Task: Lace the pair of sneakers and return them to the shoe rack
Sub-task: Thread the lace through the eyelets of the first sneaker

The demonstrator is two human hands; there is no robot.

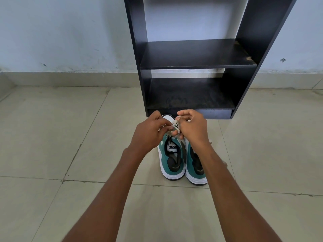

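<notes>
Two green and white sneakers stand side by side on the floor, heels toward me: the left sneaker [172, 162] and the right sneaker [194, 169]. Both hands work over the left sneaker's front. My left hand [148, 131] and my right hand [191, 127] each pinch part of the white lace [175, 127], which crosses between their fingers. The hands hide the sneakers' toes and most of the lacing. The black shoe rack [197, 64] stands just beyond the sneakers, against the wall.
The rack has two open dark shelves, with a worn lower shelf [189, 97] close to the floor. Beige floor tiles [70, 137] spread on every side. A pale wall [61, 35] with a tiled skirting runs behind.
</notes>
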